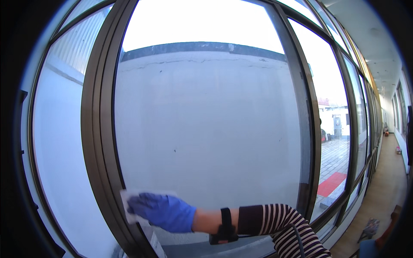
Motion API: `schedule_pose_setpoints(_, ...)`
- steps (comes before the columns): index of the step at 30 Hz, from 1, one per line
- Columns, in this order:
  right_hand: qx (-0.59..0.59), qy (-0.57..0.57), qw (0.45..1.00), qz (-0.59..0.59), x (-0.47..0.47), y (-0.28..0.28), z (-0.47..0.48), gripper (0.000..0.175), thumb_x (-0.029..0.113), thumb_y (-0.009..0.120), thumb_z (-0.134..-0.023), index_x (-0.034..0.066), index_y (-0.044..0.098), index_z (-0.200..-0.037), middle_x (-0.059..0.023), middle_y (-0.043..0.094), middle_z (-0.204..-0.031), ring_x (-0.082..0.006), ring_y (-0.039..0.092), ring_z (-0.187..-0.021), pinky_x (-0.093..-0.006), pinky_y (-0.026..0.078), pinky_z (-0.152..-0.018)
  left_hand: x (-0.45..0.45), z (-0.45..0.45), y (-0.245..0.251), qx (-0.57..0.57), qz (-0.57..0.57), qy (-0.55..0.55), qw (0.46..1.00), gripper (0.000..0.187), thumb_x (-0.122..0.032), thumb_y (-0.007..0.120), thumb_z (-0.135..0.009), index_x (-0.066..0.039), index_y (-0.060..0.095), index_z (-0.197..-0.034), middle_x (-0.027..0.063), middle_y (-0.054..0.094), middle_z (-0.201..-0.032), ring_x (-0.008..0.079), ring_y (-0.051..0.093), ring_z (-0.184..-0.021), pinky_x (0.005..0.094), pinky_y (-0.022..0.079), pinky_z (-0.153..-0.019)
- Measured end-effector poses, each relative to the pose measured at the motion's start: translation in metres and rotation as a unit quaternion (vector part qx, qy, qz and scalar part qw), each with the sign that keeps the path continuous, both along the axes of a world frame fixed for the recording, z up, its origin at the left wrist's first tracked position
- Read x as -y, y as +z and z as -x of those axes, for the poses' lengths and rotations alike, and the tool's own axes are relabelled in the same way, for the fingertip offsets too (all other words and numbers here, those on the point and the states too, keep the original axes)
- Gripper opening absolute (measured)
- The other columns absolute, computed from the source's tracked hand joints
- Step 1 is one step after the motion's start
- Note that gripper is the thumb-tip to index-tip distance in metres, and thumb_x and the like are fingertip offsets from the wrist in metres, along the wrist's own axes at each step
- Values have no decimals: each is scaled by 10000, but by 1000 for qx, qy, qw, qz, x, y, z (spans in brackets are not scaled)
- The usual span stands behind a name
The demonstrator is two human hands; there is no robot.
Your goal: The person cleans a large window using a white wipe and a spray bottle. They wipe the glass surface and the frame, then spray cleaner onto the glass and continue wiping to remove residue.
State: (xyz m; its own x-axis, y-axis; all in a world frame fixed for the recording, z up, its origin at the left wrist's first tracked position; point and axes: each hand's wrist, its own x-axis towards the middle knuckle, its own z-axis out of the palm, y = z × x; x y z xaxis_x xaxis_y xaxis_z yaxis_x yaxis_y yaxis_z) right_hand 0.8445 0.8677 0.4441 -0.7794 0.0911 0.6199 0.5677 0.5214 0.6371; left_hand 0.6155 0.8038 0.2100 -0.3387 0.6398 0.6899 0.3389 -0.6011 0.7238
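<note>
My right hand (161, 211), in a blue glove, presses a pale cloth (125, 203) flat against the lower left corner of a large window pane (206, 122), beside the brown metal window frame (96, 129). The cloth shows around the fingertips and above the hand. A black strap with a small device (224, 233) is on the wrist, below a striped sleeve. A few small dark specks mark the view through the pane. My left hand is out of view.
More framed panes run off to the right along a corridor floor (380, 180). A small stool (370, 227) and part of a chair (387, 232) stand at the lower right. Outside the glass are a pale wall, paving and a red mat (332, 183).
</note>
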Motion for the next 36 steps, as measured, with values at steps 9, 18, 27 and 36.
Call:
schedule_pose_setpoints(9,10,-116,986,-120,13,176,5,549,363,520,-953,132,459,-1448,-100,439,-1503,-292,333,-1453,-514,126,-1227,-8,-36,44,-22,-36,-38,998,578,-251,273,-1082,5,105,-1572,182,110,-1645,316,130,-1516,369,142,-1216)
schedule_pose_setpoints(18,-64,-236,949,-198,20,301,-10,666,544,221,-1026,152,253,-1564,-86,275,-1612,-284,222,-1500,-451,78,-1241,-32,-44,53,-41,-109,86,989,580,-322,229,-1084,21,210,-1551,225,231,-1606,339,286,-1466,385,260,-1183)
schedule_pose_setpoints(27,-234,-306,881,-274,49,425,-97,662,570,241,-1014,201,287,-1561,-60,313,-1605,-270,277,-1486,-482,119,-1228,-54,-47,60,0,-41,96,995,589,-286,260,-1087,17,105,-1568,208,98,-1640,339,131,-1516,403,145,-1219)
schedule_pose_setpoints(36,-321,-363,807,-339,133,445,-281,681,590,178,-1016,203,247,-1573,-75,280,-1615,-288,245,-1497,-481,74,-1236,-69,-45,38,24,-33,80,996,679,-405,307,-1070,-10,90,-1576,180,69,-1649,313,83,-1524,400,108,-1230)
